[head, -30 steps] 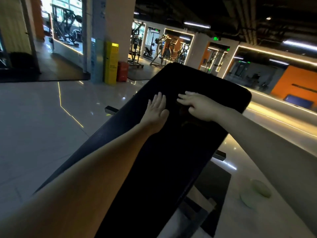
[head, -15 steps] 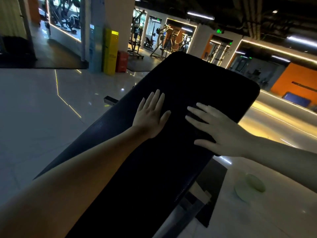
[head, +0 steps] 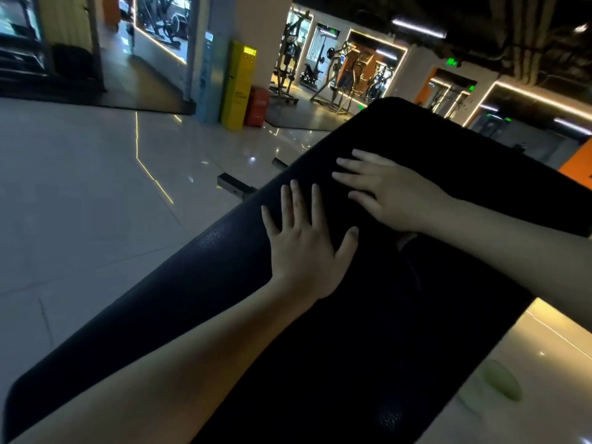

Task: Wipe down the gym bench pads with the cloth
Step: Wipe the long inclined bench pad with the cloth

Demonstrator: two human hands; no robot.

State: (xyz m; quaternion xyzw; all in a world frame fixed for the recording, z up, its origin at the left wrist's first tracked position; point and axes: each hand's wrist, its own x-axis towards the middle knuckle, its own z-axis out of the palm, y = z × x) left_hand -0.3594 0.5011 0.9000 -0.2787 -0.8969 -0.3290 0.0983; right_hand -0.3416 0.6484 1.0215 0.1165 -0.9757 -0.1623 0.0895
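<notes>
The long black bench pad (head: 192, 299) runs diagonally from the lower left to the upper right. A dark, fuzzy cloth (head: 480, 161) covers its far end and is hard to tell from the pad in the dim light. My left hand (head: 304, 248) lies flat on the bare pad with its fingers spread, near the pad's left edge. My right hand (head: 394, 193) lies flat on the cloth just beyond it, fingers spread and pointing left. The two hands are close together but apart.
Glossy pale floor tiles surround the bench. A metal frame tube (head: 234, 185) sticks out left of the pad. A yellow box (head: 238, 88) and a red box (head: 258, 105) stand by a pillar. Gym machines (head: 336, 81) stand farther back. A greenish patch (head: 503, 382) marks the floor at the right.
My right hand has slid from the pad's right edge back toward the left, ending just beyond my left hand. My left hand has stayed flat on the pad, fingers wider apart.
</notes>
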